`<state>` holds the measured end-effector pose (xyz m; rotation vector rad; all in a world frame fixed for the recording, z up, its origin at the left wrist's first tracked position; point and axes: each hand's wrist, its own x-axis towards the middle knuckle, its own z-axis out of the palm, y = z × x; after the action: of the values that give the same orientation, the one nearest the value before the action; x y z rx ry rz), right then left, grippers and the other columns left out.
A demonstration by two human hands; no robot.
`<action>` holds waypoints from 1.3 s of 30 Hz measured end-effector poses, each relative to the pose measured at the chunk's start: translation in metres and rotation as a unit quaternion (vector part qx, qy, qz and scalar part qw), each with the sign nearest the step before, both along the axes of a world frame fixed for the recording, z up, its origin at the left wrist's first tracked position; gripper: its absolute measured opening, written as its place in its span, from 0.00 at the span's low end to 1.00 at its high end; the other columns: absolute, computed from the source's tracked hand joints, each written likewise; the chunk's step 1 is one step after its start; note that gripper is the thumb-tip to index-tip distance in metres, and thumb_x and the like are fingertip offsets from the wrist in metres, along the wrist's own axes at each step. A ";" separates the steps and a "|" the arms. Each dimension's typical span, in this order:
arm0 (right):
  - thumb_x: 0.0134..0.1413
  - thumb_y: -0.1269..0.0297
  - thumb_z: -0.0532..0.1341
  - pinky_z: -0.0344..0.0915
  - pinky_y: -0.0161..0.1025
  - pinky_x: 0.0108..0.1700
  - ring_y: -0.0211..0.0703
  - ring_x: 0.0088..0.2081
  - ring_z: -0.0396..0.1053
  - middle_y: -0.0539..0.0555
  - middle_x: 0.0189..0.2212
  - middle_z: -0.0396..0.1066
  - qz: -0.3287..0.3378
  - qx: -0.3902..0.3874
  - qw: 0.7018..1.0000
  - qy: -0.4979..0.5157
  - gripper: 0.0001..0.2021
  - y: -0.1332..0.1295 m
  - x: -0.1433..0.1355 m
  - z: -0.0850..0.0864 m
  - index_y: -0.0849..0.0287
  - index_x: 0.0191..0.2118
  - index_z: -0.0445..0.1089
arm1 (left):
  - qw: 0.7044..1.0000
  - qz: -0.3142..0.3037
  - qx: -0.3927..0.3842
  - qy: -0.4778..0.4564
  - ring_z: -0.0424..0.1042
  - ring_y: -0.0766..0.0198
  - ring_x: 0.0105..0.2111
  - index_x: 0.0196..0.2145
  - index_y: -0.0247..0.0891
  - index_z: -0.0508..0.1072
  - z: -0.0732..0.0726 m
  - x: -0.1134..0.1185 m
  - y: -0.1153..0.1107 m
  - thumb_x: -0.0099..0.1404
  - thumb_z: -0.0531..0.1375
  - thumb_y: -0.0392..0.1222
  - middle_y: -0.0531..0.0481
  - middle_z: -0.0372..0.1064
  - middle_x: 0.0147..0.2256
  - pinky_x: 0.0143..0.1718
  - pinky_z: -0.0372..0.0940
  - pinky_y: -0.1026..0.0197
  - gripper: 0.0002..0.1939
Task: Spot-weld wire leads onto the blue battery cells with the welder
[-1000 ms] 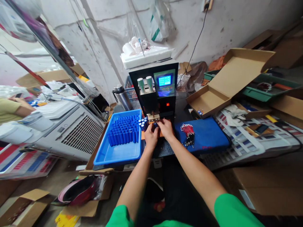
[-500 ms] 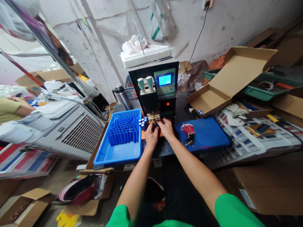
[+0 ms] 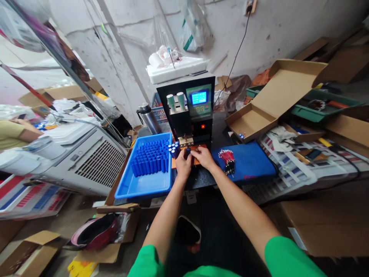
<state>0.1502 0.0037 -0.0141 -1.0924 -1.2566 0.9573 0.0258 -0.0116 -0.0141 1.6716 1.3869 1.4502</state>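
A: Hands?
B: Left hand [image 3: 183, 164] grasps a blue battery [image 3: 188, 150]; right hand [image 3: 202, 157] has fingertips at its right side, whether gripping, cannot tell.
A: Battery position?
B: Between the hands, before the black machine [image 3: 181, 124], just right of a battery cluster [image 3: 173, 150].

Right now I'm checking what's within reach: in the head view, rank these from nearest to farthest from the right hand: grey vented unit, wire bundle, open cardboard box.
From the right hand:
1. Wire bundle: just to its right, on the blue pad.
2. Open cardboard box: farther right, behind the pad.
3. Grey vented unit: left, past the blue tray.
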 end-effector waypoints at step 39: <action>0.40 0.54 0.68 0.59 0.34 0.28 0.36 0.24 0.63 0.49 0.22 0.70 0.140 -0.024 0.989 0.039 0.14 -0.007 0.013 0.006 0.60 0.27 0.72 | 0.985 0.011 -0.079 0.155 0.67 0.65 0.25 0.33 0.36 0.73 0.005 -0.010 -0.037 0.65 0.56 0.41 0.52 0.69 0.25 0.29 0.58 0.63 0.08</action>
<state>0.1634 -0.0031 -0.0077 -0.9203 -1.3504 1.2359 0.0162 -0.0488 -0.0093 1.8387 1.6438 1.0903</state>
